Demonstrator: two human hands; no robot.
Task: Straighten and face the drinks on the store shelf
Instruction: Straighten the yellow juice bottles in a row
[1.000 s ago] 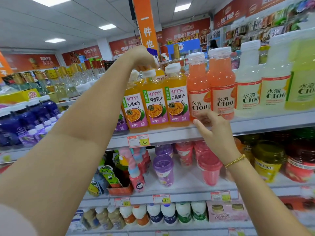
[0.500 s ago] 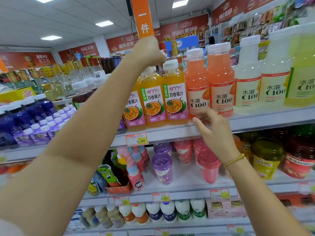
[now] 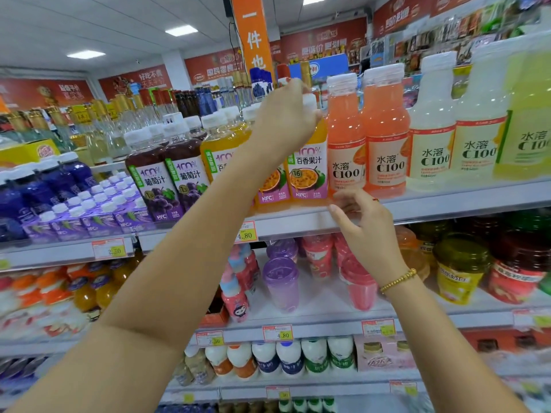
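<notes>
One head-worn wide-angle view — close to the grey metal store shelf [image 3: 447, 204], facing it, tilted slightly upward — ceiling fills upper left.

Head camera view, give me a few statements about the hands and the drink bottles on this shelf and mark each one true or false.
1. The left hand has its grip on the top of a yellow juice bottle. True.
2. The right hand is holding a pink bottle. False: it is open at the shelf edge below that bottle.
3. A price tag on the shelf edge reads 4.80. True.
4. The purple grape juice bottles stand right of the pink ones. False: they stand left.
</notes>
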